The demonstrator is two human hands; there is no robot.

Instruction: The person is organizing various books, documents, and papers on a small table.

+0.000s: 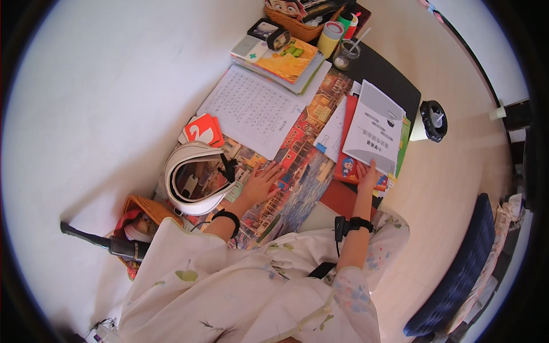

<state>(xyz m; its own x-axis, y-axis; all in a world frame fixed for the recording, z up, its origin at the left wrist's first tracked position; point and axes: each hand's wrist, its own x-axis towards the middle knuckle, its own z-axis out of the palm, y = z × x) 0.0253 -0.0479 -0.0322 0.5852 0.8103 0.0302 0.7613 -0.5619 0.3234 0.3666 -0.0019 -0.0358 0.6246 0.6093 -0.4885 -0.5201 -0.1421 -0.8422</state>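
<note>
Free: one strip of patterned mat (311,178) between my left hand (263,184) and my right hand (367,174). Obstacles: white visor-like band (207,206) leftward, book stack (293,64) farther off.

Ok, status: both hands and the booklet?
Left hand open on the patterned tabletop. Right hand at the near edge of the grey-white booklet. Booklet overlaps a red book; nothing lying on top.

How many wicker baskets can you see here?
2. The far basket, heaped with things, is at the top, just beyond the yellow container; the near basket is down and left of the white visor. Others may be hidden.
</note>
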